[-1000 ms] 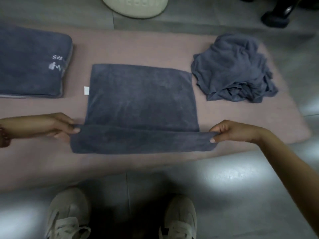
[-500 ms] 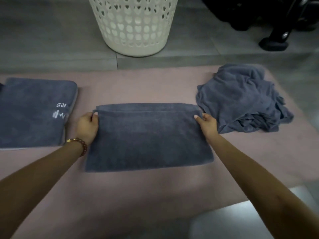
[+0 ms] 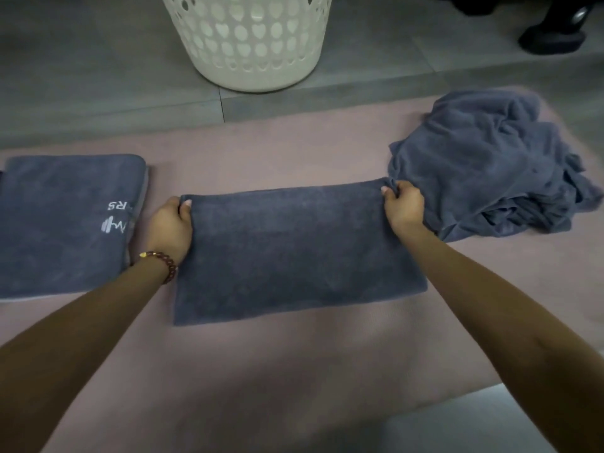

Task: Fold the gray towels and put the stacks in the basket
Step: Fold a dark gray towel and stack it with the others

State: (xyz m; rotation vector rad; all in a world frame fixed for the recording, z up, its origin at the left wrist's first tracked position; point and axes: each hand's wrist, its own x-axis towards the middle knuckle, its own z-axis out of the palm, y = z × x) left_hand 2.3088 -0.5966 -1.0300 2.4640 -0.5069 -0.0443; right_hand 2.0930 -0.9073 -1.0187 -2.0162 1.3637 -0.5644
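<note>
A gray towel (image 3: 294, 253) lies folded in half on the pink mat (image 3: 277, 371) in front of me. My left hand (image 3: 170, 223) pinches its far left corner and my right hand (image 3: 403, 204) pinches its far right corner. A stack of folded gray towels (image 3: 65, 223) with white lettering sits at the left. A crumpled pile of gray towels (image 3: 490, 165) lies at the right, touching my right hand. The white perforated basket (image 3: 251, 40) stands on the floor beyond the mat.
Gray tiled floor (image 3: 98, 76) surrounds the mat. A black object (image 3: 552, 34) stands at the far right on the floor. The mat's near right corner ends around a bright floor patch (image 3: 457, 429).
Both hands carried the towel's near edge away from me and laid it on the far edge, halving the towel. The hands now hold the far corners; my view has tilted up to the basket.
</note>
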